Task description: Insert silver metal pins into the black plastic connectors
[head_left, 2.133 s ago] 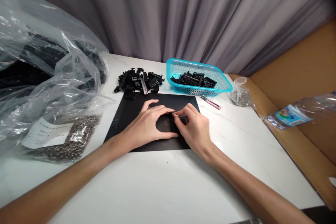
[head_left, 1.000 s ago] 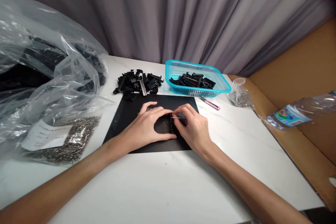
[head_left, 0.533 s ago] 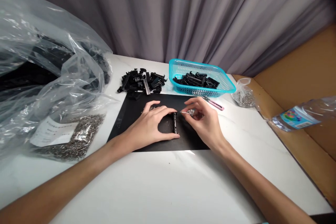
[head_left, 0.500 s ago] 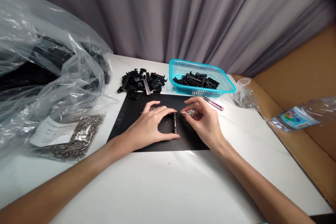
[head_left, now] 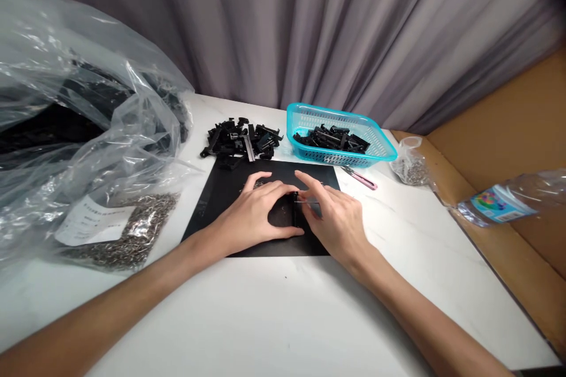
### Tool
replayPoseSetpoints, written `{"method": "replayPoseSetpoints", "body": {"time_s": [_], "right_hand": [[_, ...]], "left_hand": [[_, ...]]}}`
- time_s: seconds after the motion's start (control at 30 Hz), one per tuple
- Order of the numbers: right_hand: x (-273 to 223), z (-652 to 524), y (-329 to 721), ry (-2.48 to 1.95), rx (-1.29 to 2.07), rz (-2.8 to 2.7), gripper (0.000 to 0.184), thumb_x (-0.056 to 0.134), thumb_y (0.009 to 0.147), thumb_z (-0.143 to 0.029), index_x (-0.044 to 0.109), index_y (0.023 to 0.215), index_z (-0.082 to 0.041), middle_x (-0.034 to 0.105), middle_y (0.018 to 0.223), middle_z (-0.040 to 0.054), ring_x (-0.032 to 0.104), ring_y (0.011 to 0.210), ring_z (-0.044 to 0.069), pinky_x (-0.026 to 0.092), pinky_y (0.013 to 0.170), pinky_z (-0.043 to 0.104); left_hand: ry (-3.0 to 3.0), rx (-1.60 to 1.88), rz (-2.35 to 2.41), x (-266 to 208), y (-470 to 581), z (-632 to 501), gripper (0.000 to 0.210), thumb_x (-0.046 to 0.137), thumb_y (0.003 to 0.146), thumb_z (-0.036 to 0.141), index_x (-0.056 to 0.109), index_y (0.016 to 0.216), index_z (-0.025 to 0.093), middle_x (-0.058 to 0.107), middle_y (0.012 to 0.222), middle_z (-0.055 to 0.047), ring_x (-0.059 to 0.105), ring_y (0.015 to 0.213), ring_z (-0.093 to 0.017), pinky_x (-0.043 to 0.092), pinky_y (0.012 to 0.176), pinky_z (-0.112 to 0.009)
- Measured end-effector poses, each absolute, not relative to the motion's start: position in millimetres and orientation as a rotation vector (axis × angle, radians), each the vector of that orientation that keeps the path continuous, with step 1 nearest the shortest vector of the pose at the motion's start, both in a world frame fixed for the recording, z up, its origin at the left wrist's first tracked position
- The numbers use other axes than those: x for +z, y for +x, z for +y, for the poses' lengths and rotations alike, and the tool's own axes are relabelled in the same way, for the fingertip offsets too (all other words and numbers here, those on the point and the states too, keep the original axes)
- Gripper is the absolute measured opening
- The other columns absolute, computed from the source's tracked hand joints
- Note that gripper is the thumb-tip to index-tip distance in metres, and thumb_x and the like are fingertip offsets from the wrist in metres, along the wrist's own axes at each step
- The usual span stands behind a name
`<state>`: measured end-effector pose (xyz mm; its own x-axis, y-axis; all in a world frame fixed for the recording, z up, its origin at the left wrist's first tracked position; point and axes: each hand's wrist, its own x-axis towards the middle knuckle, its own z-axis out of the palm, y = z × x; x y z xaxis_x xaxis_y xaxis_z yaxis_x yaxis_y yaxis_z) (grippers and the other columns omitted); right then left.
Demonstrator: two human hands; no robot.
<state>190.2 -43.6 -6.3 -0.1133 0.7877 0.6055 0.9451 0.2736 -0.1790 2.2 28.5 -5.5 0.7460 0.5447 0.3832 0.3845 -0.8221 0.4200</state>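
Observation:
My left hand (head_left: 253,210) grips a narrow black plastic part (head_left: 295,210) by its two ends, between thumb and forefinger. The part stands over a black mat (head_left: 212,200). At its right side, my right hand (head_left: 333,212) pinches a thin metal pin (head_left: 309,202) that points left against the part. The forefinger of that hand reaches out above the pin. Whether the pin's tip is inside the part I cannot tell. Small metal pieces (head_left: 259,184) lie on the mat behind my left fingers, partly hidden.
Behind the mat are a pile of black plastic parts (head_left: 234,142) and a blue basket (head_left: 389,151) holding similar parts. A pink-handled cutter (head_left: 360,178) lies nearby. Bags of metal pins stand left (head_left: 145,230) and right (head_left: 413,168). A plastic bottle (head_left: 499,203) is at far right.
My right hand has moved left with the pin, from beside the black part up against it, and its forefinger has stretched out. My left hand keeps its grip on the part.

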Motion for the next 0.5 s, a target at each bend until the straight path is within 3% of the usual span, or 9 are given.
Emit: {"method": "replayPoseSetpoints", "body": {"time_s": [0.27, 0.5], "right_hand": [[-3.8, -43.3, 177.2, -1.701, -0.118, -1.746, 0.043, 0.055, 0.086, -0.012, 0.060, 0.127, -0.022, 0.079, 0.088, -0.0041, 0.071, 0.066, 0.015, 0.047, 0.061, 0.026], [-5.7, -43.6, 173.3, -1.692, -0.029, -1.620, 0.032, 0.055, 0.087, -0.012, 0.063, 0.114, -0.028, 0.080, 0.095, -0.0055, 0.072, 0.072, 0.016, 0.048, 0.064, 0.028]], "left_hand": [[2.667, 0.686, 0.730, -6.4, 2.5, 29.4, 0.063, 0.081, 0.077, 0.059, 0.061, 0.125, 0.023, 0.073, 0.117, -0.003, 0.060, 0.126, -0.031, 0.027, 0.119, -0.049], [2.617, 0.706, 0.754, -7.2, 2.6, 31.2, 0.067, 0.081, 0.074, 0.062, 0.062, 0.126, 0.024, 0.073, 0.122, -0.004, 0.056, 0.131, -0.034, 0.028, 0.118, -0.051]]}}
